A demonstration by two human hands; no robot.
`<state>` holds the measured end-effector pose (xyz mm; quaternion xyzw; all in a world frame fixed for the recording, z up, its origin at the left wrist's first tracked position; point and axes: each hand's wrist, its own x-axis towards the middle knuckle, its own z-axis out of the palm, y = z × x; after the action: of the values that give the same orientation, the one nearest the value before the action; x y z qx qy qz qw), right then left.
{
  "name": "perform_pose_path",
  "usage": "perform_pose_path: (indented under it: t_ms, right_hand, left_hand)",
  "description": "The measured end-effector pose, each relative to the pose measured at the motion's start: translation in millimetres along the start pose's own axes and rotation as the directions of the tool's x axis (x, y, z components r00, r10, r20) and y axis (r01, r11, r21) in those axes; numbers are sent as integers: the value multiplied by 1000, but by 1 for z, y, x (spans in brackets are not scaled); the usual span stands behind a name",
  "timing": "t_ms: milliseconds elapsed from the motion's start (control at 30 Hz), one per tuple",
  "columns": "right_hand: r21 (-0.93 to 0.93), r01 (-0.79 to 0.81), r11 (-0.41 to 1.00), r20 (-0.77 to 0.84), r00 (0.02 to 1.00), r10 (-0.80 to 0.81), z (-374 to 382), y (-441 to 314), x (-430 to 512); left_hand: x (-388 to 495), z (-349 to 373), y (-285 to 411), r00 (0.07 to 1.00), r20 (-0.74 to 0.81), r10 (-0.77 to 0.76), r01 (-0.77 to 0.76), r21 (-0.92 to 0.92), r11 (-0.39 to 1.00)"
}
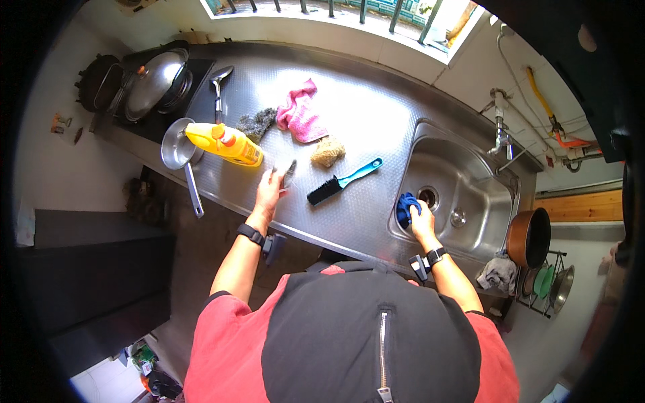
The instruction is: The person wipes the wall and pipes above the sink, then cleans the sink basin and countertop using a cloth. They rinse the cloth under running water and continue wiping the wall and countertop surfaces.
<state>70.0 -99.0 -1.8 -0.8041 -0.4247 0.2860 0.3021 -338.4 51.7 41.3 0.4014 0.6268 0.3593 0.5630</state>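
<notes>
My left hand (269, 194) is over the front of the steel counter (368, 216), around a small dark and shiny thing (289, 175) too blurred to name. With my right hand (422, 221) I hold a bunched blue cloth (406, 206) at the left side of the sink basin (473, 176). Between my hands lies a black-bristled brush with a blue handle (360, 172). Behind it are a tan scrubbing pad (328, 151), a pink cloth (301, 113) and a dark mesh scourer (258, 124). A yellow bottle (227, 144) is left of my left hand.
A small saucepan (176, 146) stands at the front edge, its handle jutting out. A ladle (218, 90) lies near the hob with a lidded pan (151, 85). Right of the sink are a tap (500, 136), a brown pot (524, 239), a grey rag (498, 274) and a dish rack (541, 284).
</notes>
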Motion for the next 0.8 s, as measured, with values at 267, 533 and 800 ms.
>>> perform_pose_path:
  t_ms: [267,533,800]
  right_hand:
    - [-36,-29,999,-39,999,27,-3,2,-8]
    - [26,-105,994,-63,992,106,-19,-2,-8]
    - [145,-20,989,-226,973,53,-42,-27,16]
  left_hand:
    - [19,47,24,770,616,-165,549,-511,661]
    - [54,5,10,611,495,-617,744,-94,661]
    - [38,15,50,994,-52,-95,87,909,407]
